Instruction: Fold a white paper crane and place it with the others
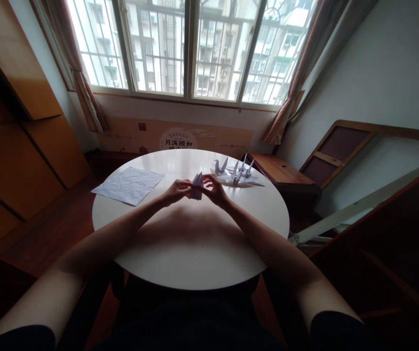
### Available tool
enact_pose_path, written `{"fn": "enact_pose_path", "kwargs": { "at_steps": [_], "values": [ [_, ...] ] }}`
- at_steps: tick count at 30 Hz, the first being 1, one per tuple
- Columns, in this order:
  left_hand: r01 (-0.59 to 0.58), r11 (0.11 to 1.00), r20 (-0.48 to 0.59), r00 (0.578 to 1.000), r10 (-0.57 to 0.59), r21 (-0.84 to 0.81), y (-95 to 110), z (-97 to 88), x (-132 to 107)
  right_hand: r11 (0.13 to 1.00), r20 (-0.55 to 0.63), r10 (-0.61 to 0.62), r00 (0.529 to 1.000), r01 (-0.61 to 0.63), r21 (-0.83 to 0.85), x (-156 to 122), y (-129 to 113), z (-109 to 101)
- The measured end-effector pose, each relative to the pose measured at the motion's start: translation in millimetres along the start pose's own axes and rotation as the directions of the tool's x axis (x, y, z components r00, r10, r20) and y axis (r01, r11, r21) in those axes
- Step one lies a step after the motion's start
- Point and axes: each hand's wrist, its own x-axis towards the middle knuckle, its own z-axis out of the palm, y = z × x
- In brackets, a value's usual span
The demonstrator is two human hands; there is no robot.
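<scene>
Between my two hands, above the middle of the white round table [195, 263], is a small piece of folded paper [197, 187] with pointed tips facing up. My left hand [177, 190] pinches its left side. On its right side the fingers of my right hand [215, 189] are closed on it, partly curled. Several finished paper cranes [236, 174] stand just beyond my right hand, on a flat sheet of paper [255, 182]. To the left lies a creased, unfolded sheet of paper [131, 185], apart from my left hand.
Behind the table a printed cardboard panel [122, 134] leans below the barred window [187, 48]. A brown wooden cabinet [282, 170] stands at the right, near a wooden frame [337, 151] against the wall. Orange-brown cupboards [15, 165] line the left side.
</scene>
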Motion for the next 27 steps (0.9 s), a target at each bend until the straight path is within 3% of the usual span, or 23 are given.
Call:
{"fn": "enact_pose_path", "kwargs": {
  "at_steps": [4, 8, 16, 27],
  "values": [
    [0.064, 0.995, 0.061, 0.996, -0.060, -0.074, -2, -1.1, -1, 0.999, 0.047, -0.048, 0.998, 0.048, 0.001, 0, -7, -1],
    [0.095, 0.989, 0.096, 0.992, -0.085, -0.109, -2, -0.2, -3, 0.999, 0.055, -0.021, 0.998, 0.018, 0.041, 0, -9, 0],
    [0.037, 0.994, -0.022, 0.999, -0.039, -0.102, 0, 1.8, -4, 0.999, 0.073, 0.008, 0.997, -0.011, 0.048, 0, 2, 2],
    [0.068, 0.980, 0.020, 0.998, -0.066, -0.185, -6, -5.2, 1, 0.966, 0.074, 0.077, 0.994, -0.093, 0.243, 1, 3, 0]
  ]
}}
